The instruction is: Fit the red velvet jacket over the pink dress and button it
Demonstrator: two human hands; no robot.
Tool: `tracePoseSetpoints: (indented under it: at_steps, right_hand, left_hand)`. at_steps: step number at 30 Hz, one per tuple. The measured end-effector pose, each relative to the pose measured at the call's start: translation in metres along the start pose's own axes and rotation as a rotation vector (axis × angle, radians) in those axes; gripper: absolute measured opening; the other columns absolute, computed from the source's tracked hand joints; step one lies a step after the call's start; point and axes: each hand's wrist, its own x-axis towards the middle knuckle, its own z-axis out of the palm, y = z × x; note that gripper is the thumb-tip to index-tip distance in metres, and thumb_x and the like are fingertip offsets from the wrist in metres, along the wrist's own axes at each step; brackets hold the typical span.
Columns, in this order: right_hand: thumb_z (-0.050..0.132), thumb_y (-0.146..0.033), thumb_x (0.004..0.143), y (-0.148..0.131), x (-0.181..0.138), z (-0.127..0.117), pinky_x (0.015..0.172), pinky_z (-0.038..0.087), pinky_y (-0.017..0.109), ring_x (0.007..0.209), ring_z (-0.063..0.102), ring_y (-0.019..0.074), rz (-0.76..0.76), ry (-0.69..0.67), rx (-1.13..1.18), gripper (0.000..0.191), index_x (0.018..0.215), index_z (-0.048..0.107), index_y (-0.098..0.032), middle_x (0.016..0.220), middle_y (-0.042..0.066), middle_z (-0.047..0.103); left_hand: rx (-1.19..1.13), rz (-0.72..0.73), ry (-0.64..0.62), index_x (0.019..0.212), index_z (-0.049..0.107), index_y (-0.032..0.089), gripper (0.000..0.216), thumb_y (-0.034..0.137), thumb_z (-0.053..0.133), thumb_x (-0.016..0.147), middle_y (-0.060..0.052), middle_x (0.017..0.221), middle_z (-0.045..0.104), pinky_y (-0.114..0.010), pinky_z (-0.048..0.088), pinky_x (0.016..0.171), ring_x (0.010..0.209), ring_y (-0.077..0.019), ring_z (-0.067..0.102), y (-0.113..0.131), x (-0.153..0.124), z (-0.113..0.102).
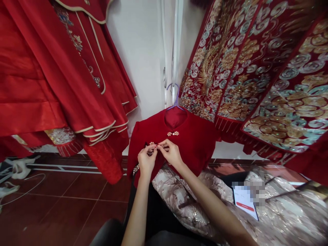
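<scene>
A red velvet jacket hangs in front of me from a purple hanger. At its neck a gold-and-pearl frog button is fastened. Lower down, the front edges part. My left hand pinches a beaded frog button at the jacket's front, with beads showing above and below its fingers. My right hand meets it there, thumb and forefinger pressed together at the same spot. The fingertips hide the exact bit of fastener between them. Another beaded ornament shows on the jacket at lower left.
Red garments with pale piping hang at left, and an embroidered red garment hangs at right. Shiny patterned fabric lies across my lap, a phone on it. White shoes stand near a metal rail.
</scene>
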Motion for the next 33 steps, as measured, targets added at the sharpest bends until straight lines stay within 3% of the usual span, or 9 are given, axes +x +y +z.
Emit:
tracePoseSetpoints:
  at_steps: [6, 9, 13, 16, 18, 21, 23, 28, 33]
  right_hand:
    - [0.056, -0.032, 0.086, 0.006, 0.003, 0.009, 0.067, 0.057, 0.026, 0.076, 0.066, 0.0143, -0.045, 0.071, -0.030, 0.015, 0.083, 0.062, -0.019, 0.086, 0.004, 0.068]
    - [0.058, -0.031, 0.084, 0.002, 0.006, 0.004, 0.068, 0.057, 0.027, 0.075, 0.067, 0.0148, -0.007, 0.007, -0.028, 0.013, 0.085, 0.063, -0.019, 0.086, 0.004, 0.070]
    - [0.062, -0.031, 0.081, -0.002, -0.009, -0.029, 0.078, 0.057, 0.030, 0.083, 0.069, 0.0166, 0.097, -0.241, -0.008, 0.025, 0.103, 0.065, -0.020, 0.094, 0.005, 0.072]
    - [0.059, -0.038, 0.083, 0.004, -0.034, -0.062, 0.076, 0.057, 0.032, 0.079, 0.070, 0.0178, 0.239, -0.404, 0.063, 0.032, 0.107, 0.065, -0.017, 0.094, 0.008, 0.073]
    - [0.057, -0.041, 0.083, 0.012, -0.047, -0.081, 0.064, 0.057, 0.030, 0.066, 0.069, 0.0171, 0.324, -0.464, 0.004, 0.031, 0.097, 0.067, -0.015, 0.085, 0.008, 0.072]
    - [0.057, -0.039, 0.082, 0.021, -0.053, -0.096, 0.056, 0.055, 0.028, 0.059, 0.066, 0.0159, 0.352, -0.453, -0.107, 0.029, 0.093, 0.066, -0.014, 0.076, 0.006, 0.070]
    - [0.055, -0.040, 0.083, 0.024, -0.051, -0.098, 0.054, 0.055, 0.028, 0.058, 0.064, 0.0153, 0.378, -0.439, -0.101, 0.029, 0.093, 0.065, -0.014, 0.075, 0.006, 0.070]
    - [0.057, -0.038, 0.081, 0.026, -0.053, -0.083, 0.056, 0.052, 0.026, 0.064, 0.066, 0.0169, 0.377, -0.482, -0.146, 0.029, 0.098, 0.064, -0.015, 0.070, 0.005, 0.068]
    - [0.057, -0.033, 0.082, 0.028, -0.060, -0.063, 0.064, 0.050, 0.025, 0.069, 0.065, 0.0152, 0.278, -0.555, -0.134, 0.026, 0.100, 0.064, -0.016, 0.082, 0.006, 0.071]
  left_hand:
    - [0.141, 0.080, 0.007, 0.087, 0.074, 0.021, 0.013, 0.022, 0.067, 0.076, -0.005, 0.088, 0.070, -0.035, 0.050, 0.082, 0.084, -0.0190, 0.064, 0.001, 0.009, -0.006]
    - [0.130, 0.115, -0.022, 0.092, 0.073, 0.021, 0.017, 0.019, 0.065, 0.077, -0.007, 0.092, 0.064, -0.034, 0.051, 0.082, 0.083, -0.0182, 0.063, -0.001, 0.011, -0.009]
    - [0.087, 0.089, 0.065, 0.111, 0.064, 0.020, 0.032, 0.013, 0.051, 0.083, -0.007, 0.102, 0.060, -0.033, 0.052, 0.083, 0.086, -0.0160, 0.063, -0.014, -0.004, -0.020]
    - [0.064, -0.003, 0.105, 0.103, 0.062, 0.019, 0.023, 0.018, 0.051, 0.084, -0.006, 0.098, 0.062, -0.034, 0.051, 0.086, 0.087, -0.0166, 0.063, -0.031, -0.025, -0.027]
    - [0.010, -0.049, 0.079, 0.098, 0.059, 0.018, 0.017, 0.018, 0.052, 0.082, -0.006, 0.095, 0.061, -0.035, 0.052, 0.084, 0.086, -0.0168, 0.063, -0.042, -0.038, -0.028]
    - [0.063, -0.050, 0.154, 0.093, 0.053, 0.017, 0.015, 0.017, 0.055, 0.078, -0.007, 0.093, 0.056, -0.038, 0.052, 0.083, 0.086, -0.0186, 0.060, -0.049, -0.054, -0.025]
    - [0.138, -0.022, 0.201, 0.093, 0.052, 0.017, 0.016, 0.018, 0.057, 0.078, -0.007, 0.092, 0.054, -0.040, 0.051, 0.083, 0.085, -0.0199, 0.057, -0.046, -0.062, -0.023]
    - [0.251, 0.070, 0.170, 0.110, 0.056, 0.018, 0.031, 0.024, 0.060, 0.080, -0.009, 0.104, 0.052, -0.044, 0.047, 0.090, 0.095, -0.0233, 0.053, -0.026, -0.062, -0.025]
    - [0.470, 0.183, 0.021, 0.109, 0.067, 0.024, 0.027, 0.029, 0.054, 0.086, -0.011, 0.125, 0.046, -0.046, 0.039, 0.099, 0.114, -0.0289, 0.043, -0.011, -0.051, -0.021]
